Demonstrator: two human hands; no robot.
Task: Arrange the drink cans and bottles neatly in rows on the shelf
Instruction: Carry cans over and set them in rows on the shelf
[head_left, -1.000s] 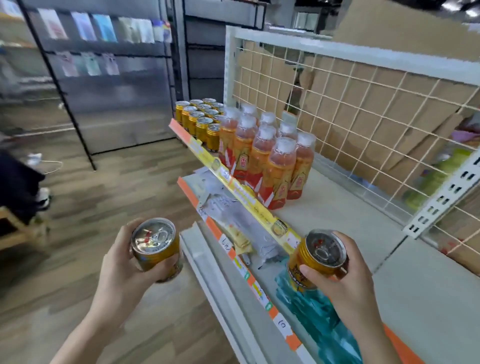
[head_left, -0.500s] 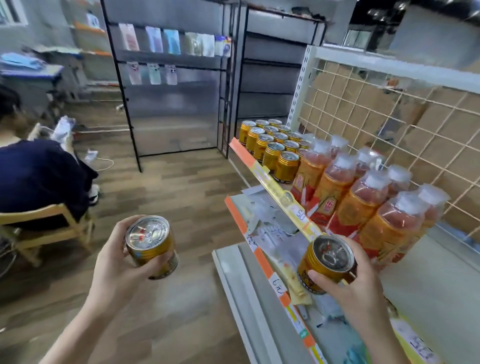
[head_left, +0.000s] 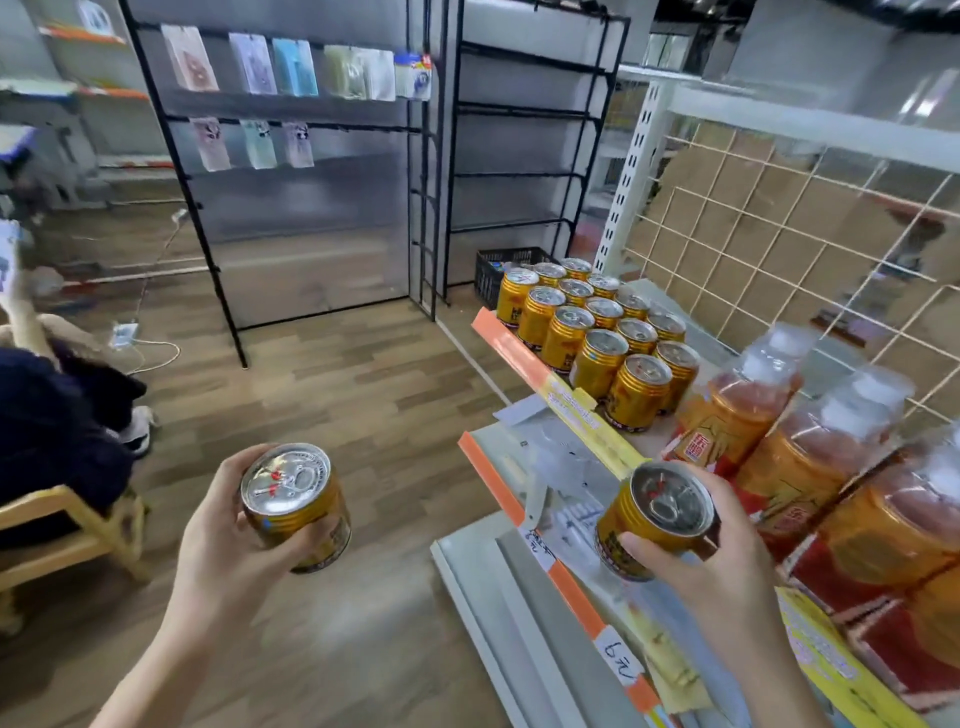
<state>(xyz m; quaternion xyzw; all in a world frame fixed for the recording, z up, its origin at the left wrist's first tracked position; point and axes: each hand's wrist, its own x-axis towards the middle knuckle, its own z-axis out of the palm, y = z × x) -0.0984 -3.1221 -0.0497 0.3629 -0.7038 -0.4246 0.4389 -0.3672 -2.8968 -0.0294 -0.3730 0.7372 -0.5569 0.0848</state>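
Left hand (head_left: 223, 530), lower left of frame: fingers and thumb curled round a gold can (head_left: 293, 506), upright, lid up, over the wood floor (head_left: 374, 395). Right hand (head_left: 727, 566), lower right: wrapped round a second gold can (head_left: 657, 519), tilted slightly, held just in front of the shelf (head_left: 519, 349) edge strip. On the shelf, centre right: block of gold cans (head_left: 597, 332) standing in rows. Just beside them, nearer the right edge, orange bottles (head_left: 800, 467) stand upright. Wire grid (head_left: 779, 249) backs the shelf.
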